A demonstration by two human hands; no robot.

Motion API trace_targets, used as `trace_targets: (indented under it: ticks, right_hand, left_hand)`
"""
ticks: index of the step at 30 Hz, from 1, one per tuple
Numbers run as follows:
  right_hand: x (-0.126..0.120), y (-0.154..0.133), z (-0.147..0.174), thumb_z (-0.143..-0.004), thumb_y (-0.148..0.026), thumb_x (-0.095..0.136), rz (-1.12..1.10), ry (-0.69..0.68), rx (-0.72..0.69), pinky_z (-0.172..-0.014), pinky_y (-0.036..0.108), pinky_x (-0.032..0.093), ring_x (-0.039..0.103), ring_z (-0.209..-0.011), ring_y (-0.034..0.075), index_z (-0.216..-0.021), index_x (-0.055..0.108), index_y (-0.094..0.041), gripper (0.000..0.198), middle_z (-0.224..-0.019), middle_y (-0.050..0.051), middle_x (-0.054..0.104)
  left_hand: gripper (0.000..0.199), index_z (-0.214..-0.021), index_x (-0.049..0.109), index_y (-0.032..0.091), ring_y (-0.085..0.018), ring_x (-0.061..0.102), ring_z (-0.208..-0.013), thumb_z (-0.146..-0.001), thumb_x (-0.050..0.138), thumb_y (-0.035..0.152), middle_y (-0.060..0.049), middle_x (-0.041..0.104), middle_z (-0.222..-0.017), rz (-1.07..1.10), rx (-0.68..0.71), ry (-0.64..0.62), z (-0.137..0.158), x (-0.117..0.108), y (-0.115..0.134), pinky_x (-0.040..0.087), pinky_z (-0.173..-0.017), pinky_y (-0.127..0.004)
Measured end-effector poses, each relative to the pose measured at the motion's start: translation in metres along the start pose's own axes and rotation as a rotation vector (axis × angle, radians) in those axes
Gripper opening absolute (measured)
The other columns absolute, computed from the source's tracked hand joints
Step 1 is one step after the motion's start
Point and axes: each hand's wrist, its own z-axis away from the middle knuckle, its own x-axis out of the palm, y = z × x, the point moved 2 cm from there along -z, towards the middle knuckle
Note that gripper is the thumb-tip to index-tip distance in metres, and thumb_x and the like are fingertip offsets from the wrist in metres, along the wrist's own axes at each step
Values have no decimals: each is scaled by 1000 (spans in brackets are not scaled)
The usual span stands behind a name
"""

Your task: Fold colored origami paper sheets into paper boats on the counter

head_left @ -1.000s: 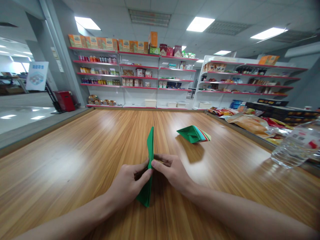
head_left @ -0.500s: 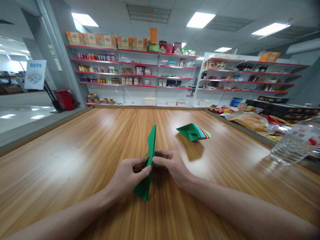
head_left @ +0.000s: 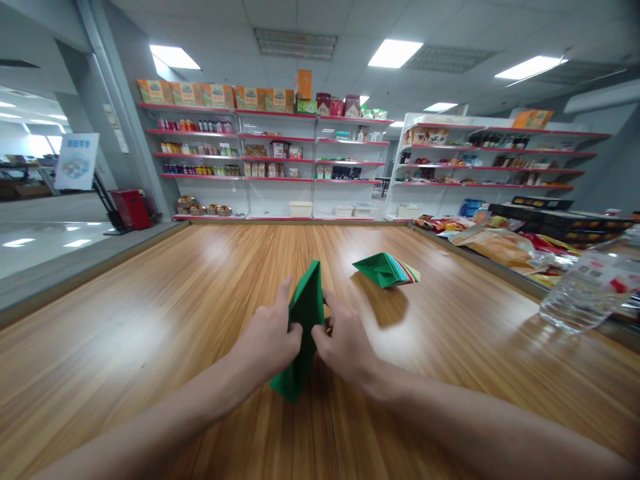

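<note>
A folded piece of green paper (head_left: 306, 308) stands on edge between my hands, its two layers parted so that I look down into the gap. My left hand (head_left: 270, 333) grips the left layer, the thumb at the opening and a finger raised along the outside. On the opposite side my right hand (head_left: 347, 340) pinches the right layer between thumb and fingers. Beyond my right hand lies a stack of folded paper (head_left: 384, 269), green on top with blue, red and pale edges fanned out.
The wooden table (head_left: 200, 280) has a raised rim. To the right stands a clear plastic bottle (head_left: 575, 293), near packaged snacks (head_left: 500, 250) and black boxes (head_left: 560, 220). Stocked shelves (head_left: 275, 160) rise behind the table; a sign (head_left: 77, 161) is at the left.
The green paper was pressed nearly flat and now gapes open. My thumbs have moved to its opening, and a left finger has lifted. The camera view has shifted slightly.
</note>
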Motion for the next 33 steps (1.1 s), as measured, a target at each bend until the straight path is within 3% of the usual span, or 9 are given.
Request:
trace_targets:
  ticks: [4,9,12,15,20,24,27,30,33]
  right_hand:
    - [-11,9,-8,-68,-4,46,46,44,-41,-75,35,53,63,-85,20,-125,52,-21,60,-109,8,65]
    - [-16,30,-14,-60,4,41,9,-16,-303,-96,40,46,55,-111,22,-122,56,-23,70,-119,5,61]
    - [-13,37,-12,-66,5,41,-17,-120,-423,-94,38,47,57,-107,20,-121,58,-23,64,-115,5,63]
    - [-10,35,-8,-76,0,45,28,-179,-495,-89,37,48,58,-103,20,-119,59,-22,50,-115,7,63]
    - [-15,12,0,-73,-10,54,228,-178,-641,-88,43,46,55,-103,25,-107,63,-14,35,-116,13,58]
    - [-20,-7,7,-71,-16,60,386,-168,-755,-93,49,42,44,-116,34,-74,64,-12,7,-130,20,43]
    - [-20,-15,11,-74,-21,62,387,-247,-828,-96,50,40,42,-118,34,-63,61,-13,13,-141,18,32]
    - [-22,-18,9,-80,-27,62,234,-237,-777,-96,49,40,41,-120,32,-62,61,-14,22,-143,16,30]
    - [-27,-13,-4,-87,-27,55,-85,-90,-482,-94,43,42,43,-120,27,-63,63,-15,27,-128,13,47]
  left_hand:
    - [35,-106,60,17,-19,64,-75,-77,41,11,-5,68,-80,312,51,-31,-16,6,-11,48,-65,-29]
    - [25,-97,57,19,-19,62,-83,-76,46,11,-3,65,-90,473,59,2,-6,24,-23,49,-73,-30]
    - [20,-91,55,19,-20,58,-99,-75,49,9,-6,60,-105,550,167,53,-3,28,-22,47,-81,-31]
    - [17,-86,48,19,-17,59,-94,-74,49,8,-5,59,-102,670,205,9,-3,30,-23,46,-82,-31]
    - [26,-84,48,19,-17,56,-82,-66,45,1,-2,57,-86,551,286,-9,1,31,-22,45,-74,-30]
    - [25,-81,51,19,-19,55,-81,-63,47,2,-3,56,-85,426,361,5,4,30,-19,45,-71,-31]
    - [19,-82,54,19,-21,57,-85,-66,55,8,-5,59,-91,444,433,-41,5,30,-16,46,-74,-33]
    - [35,-100,56,21,-22,59,-90,-66,63,13,-6,61,-97,533,495,-78,6,27,-14,48,-78,-36]
    - [65,-136,31,27,-21,59,-94,-78,56,16,-9,55,-118,726,518,5,10,15,-11,48,-84,-39]
